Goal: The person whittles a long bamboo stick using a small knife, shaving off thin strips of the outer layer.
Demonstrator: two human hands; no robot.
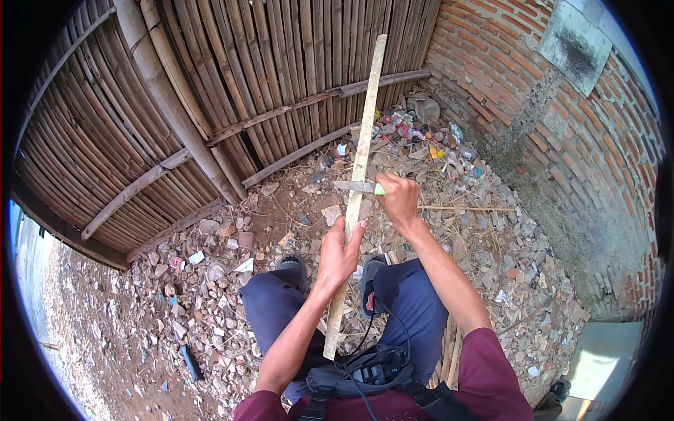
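From where I stand, I can't read any lettering or number here. Pale marks (404, 417) on the front of the maroon shirt (491, 375) are too faint to make out; any print on the colourful wrappers (404, 129) is too small.

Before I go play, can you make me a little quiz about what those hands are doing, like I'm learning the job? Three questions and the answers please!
1. Which hand holds the green-handled knife across the long pale slat?
2. True or false: both hands are gripping the knife.
3. Fill in the blank: the wall at the picture's right is made mostly of ____.

Key
1. The right hand.
2. False: the left hand grips the slat, nearer the person's body than the knife is.
3. Bricks.
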